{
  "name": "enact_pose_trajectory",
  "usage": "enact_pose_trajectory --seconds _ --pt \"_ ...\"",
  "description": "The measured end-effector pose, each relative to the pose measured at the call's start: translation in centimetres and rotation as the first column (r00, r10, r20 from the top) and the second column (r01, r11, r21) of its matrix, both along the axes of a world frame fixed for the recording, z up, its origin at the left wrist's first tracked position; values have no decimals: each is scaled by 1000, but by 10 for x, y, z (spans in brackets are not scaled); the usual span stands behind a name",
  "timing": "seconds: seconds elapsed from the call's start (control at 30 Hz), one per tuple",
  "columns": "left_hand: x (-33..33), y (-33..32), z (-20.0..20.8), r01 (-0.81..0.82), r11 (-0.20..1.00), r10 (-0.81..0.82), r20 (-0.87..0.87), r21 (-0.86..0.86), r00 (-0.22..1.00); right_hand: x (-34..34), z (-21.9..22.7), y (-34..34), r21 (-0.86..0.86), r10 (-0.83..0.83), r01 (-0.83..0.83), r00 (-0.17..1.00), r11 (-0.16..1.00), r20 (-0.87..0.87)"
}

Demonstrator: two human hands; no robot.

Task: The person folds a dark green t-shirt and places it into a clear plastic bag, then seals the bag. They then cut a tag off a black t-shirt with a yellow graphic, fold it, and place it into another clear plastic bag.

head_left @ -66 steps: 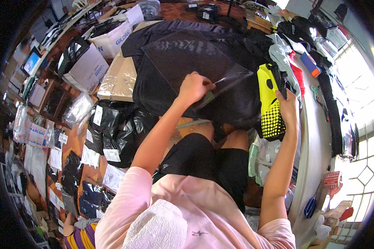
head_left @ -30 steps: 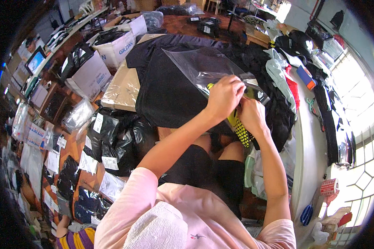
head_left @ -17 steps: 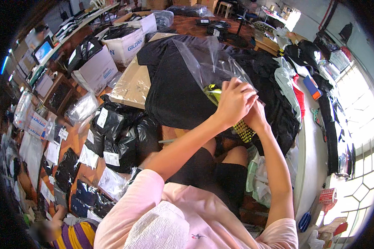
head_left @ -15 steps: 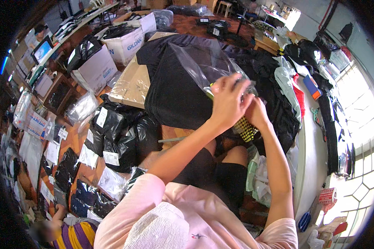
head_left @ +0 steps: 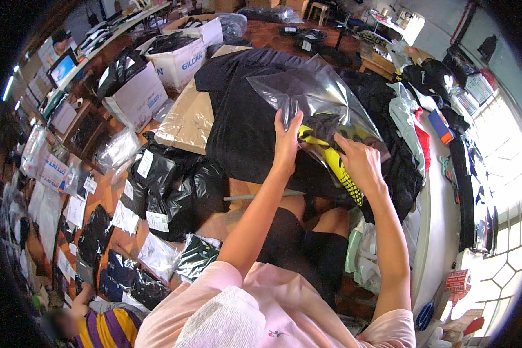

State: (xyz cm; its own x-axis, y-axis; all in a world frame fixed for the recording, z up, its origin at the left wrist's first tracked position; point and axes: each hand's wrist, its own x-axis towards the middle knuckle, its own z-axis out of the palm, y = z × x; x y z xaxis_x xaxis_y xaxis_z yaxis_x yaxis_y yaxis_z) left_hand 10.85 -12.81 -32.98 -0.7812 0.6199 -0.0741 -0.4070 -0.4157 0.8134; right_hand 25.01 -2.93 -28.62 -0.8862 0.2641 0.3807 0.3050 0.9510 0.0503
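A clear plastic bag (head_left: 345, 95) is spread above a pile of black cloth (head_left: 240, 124). My left hand (head_left: 286, 144) grips the left side of the bag, thumb and fingers closed on the film. My right hand (head_left: 362, 165) is closed at the bag's near right side, its fingertips by a folded yellow-and-black patterned garment (head_left: 333, 162). The upper part of this garment lies at the bag's mouth between my hands. Its dotted lower end hangs out toward my knees. Exactly how much of it is inside the film is hard to see.
Black plastic parcels (head_left: 177, 188) with white labels lie on the floor at left. White cartons (head_left: 134, 95) stand behind them, near a flat brown cardboard box (head_left: 185, 119). Clothes, a blue-and-orange box (head_left: 441, 126) and scissors (head_left: 446, 168) are at right. Another person in a striped shirt (head_left: 107, 327) is at lower left.
My hands have moved apart, the left one shifting left and the right one turning over the garment. The bag has opened out wider, and more of the yellow garment shows.
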Motion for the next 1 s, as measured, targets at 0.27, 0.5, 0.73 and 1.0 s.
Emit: enact_pose_trajectory --seconds 0.27,0.5,0.73,1.0 --pt "-4 20 -28 74 977 -79 18 198 997 -3 -15 3 193 24 -2 994 981 -109" --pt "21 8 -4 -704 686 224 -866 -186 447 -16 -14 4 178 -79 81 997 981 -18" --pt "48 35 35 -542 839 43 -999 46 -18 -11 -20 6 12 -126 126 991 992 54" --pt "93 29 24 -416 908 12 -995 53 -101 -2 -16 15 -219 -56 59 998 974 18"
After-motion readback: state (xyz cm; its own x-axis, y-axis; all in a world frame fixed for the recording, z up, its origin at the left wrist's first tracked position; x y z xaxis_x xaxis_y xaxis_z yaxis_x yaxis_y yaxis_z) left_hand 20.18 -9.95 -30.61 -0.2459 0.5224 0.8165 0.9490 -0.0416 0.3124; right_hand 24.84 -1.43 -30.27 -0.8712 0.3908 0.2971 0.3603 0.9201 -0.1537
